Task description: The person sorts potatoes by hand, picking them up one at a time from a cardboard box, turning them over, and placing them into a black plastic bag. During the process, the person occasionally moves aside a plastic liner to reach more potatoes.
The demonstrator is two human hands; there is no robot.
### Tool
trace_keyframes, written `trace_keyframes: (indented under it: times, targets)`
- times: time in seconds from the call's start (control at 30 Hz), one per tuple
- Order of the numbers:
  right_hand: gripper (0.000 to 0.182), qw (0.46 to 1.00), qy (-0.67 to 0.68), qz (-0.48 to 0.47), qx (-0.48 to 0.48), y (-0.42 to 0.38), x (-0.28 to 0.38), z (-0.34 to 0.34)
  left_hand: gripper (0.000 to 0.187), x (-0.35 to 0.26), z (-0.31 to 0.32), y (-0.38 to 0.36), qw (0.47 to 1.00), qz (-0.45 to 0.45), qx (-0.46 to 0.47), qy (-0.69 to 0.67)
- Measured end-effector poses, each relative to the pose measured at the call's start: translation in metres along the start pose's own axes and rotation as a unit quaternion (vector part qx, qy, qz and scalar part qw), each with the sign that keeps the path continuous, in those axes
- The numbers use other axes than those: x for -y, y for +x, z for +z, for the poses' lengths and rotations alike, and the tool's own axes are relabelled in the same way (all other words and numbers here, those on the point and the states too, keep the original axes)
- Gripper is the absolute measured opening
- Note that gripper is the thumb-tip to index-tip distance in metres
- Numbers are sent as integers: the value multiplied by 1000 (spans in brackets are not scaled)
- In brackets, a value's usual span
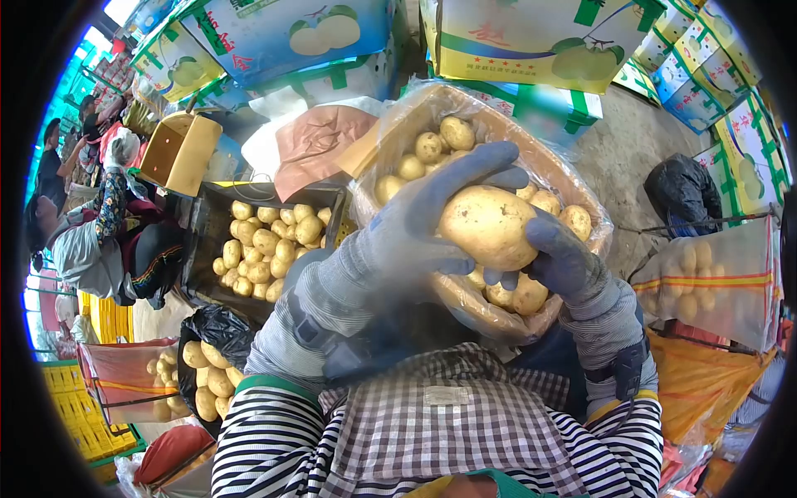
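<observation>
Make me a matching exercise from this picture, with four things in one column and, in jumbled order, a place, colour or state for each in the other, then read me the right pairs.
Things:
1. Large potato
2. Apron
3. Dark crate
4. Cardboard box

Places, colours, states:
A. Lined with clear plastic
B. Covered in dark-and-white checks
C. Between the left hand and the right hand
D. Toward the picture's left, full of potatoes, with no plastic lining visible

Right pairs: 1-C, 2-B, 3-D, 4-A.
</observation>
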State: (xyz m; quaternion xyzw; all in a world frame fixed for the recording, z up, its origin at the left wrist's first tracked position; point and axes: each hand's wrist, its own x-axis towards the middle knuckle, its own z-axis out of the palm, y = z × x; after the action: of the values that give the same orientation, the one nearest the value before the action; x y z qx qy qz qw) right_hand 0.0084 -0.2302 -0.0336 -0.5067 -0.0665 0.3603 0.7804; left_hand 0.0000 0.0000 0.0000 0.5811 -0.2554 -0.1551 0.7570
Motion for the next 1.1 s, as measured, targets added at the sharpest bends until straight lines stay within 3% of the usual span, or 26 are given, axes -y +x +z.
trace_keyframes:
  times: [0.07,0.17,0.3,0.4,0.53,0.57,0.6,0.63,0.7,0.73,0.77,0.8,0.87,0.93,0.97,1.0,1.07,1.1]
  targets:
    - [81,1000,-19,-10,-14,-1,4,3,97,3,-2,0,1000,19,3,-10]
    - [82,991,-95,-91,19,8,15,12,98,6,-1,4,979,43,-62,190]
    - [77,922,-280,-258,-71,6,10,7,96,18,-7,11,991,23,-51,120]
    - [86,857,-380,-339,-75,5,5,5,95,20,-5,13,993,17,-36,111]
    - [83,842,-407,-347,-73,-16,18,14,87,22,5,9,999,-4,-34,7]
    - [76,922,-253,-287,-62,-17,15,9,85,22,7,9,999,-22,-25,-15]
    - [67,967,-79,-238,-36,-25,16,9,80,22,6,13,997,-50,-12,-51]
    - [57,964,-109,-234,-67,-39,19,4,75,25,5,16,992,-84,7,-90]
    - [50,959,131,-233,-93,-45,9,-9,64,34,11,15,994,-79,-65,-30]
    - [50,948,133,-285,-52,-77,17,-17,60,39,9,21,995,-73,-67,-14]
    - [50,923,169,-337,-81,-96,11,-31,56,44,4,27,995,-67,-76,7]
    - [53,911,9,-351,-216,-129,11,-32,54,53,-7,31,996,-49,-65,-21]
    - [62,832,-157,-390,-362,-200,0,-40,51,63,-19,34,996,-44,-65,-47]
    - [69,813,5,-425,-398,-270,-45,-77,49,65,-28,28,992,-83,-85,-50]
    - [71,798,177,-417,-398,-317,-74,-93,49,67,-28,26,994,-71,-73,34]
    - [71,777,151,-445,-419,-364,-85,-83,49,69,-26,23,990,-54,-62,116]
    - [59,654,-7,-385,-651,-469,-138,-102,49,69,-17,19,974,-38,-56,218]
    - [50,593,47,-423,-684,-517,-148,-102,49,71,-17,18,978,-46,-67,191]
